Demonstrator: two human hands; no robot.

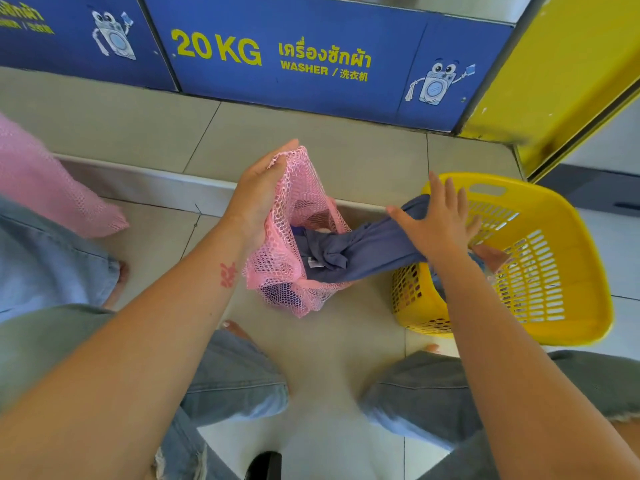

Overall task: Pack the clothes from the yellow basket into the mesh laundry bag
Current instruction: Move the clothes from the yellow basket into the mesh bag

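A pink mesh laundry bag [304, 202] stands on the floor at centre, its mouth held up and wide by my left hand [259, 195], which grips the rim. A grey-blue garment [367, 247] stretches from inside the bag across to the yellow basket [561, 271] on the right. My right hand [440, 223] lies on this garment at the basket's near edge, fingers spread over the cloth and thumb underneath. More clothing shows inside the basket under my wrist, mostly hidden. Dark blue cloth sits low in the bag.
A blue washer front [294, 53] marked 20 KG runs along the back, with a yellow panel [561, 81] at right. Another person in a pink mesh top [45, 188] and jeans stands at left. My knees in jeans are below.
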